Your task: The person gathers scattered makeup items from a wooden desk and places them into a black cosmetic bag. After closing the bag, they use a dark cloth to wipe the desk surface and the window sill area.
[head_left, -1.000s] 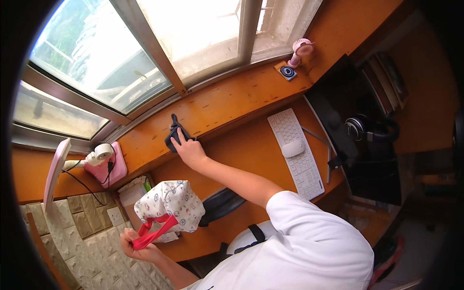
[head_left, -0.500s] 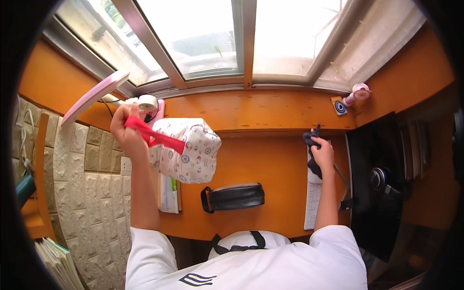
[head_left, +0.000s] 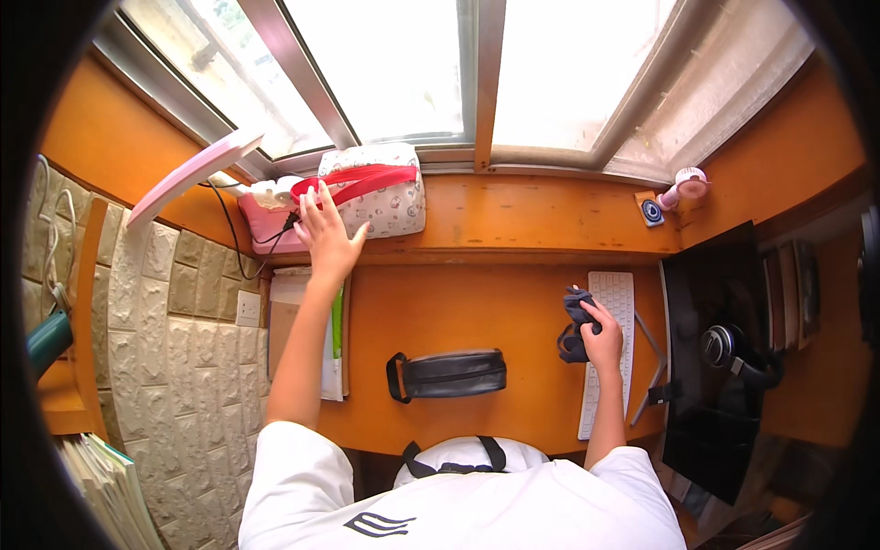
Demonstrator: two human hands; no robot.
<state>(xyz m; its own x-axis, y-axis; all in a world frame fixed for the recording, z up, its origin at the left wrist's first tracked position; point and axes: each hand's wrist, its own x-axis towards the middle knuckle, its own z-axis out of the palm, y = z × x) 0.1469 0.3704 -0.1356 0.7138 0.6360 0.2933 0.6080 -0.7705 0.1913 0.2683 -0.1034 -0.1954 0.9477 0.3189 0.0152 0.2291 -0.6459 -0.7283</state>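
Note:
My left hand [head_left: 327, 236] is open, its fingers spread at the near side of a white patterned fabric bag [head_left: 394, 207]. Its fingertips reach the bag's red strap [head_left: 367, 178]; whether they touch it, I cannot tell. The bag rests on the ledge under the window. Over the white keyboard [head_left: 610, 394] on the right, my right hand [head_left: 602, 337] grips a crumpled dark navy cloth [head_left: 576, 312], part of which hangs in a loop. Between my arms a black zipped pouch [head_left: 455, 373] with a side handle lies on the desk.
A pink desk lamp [head_left: 188, 176] and its base stand left of the bag, with a black cable hanging. Papers [head_left: 302, 321] lie at the desk's left. A dark monitor [head_left: 710, 348] and headphones [head_left: 720, 346] are at the right. A small pink fan [head_left: 690, 183] sits on the ledge.
The patterned bag has gone from above the desk's left side to the ledge, and my left hand has let go of its red strap. My right hand has moved slightly nearer with the cloth.

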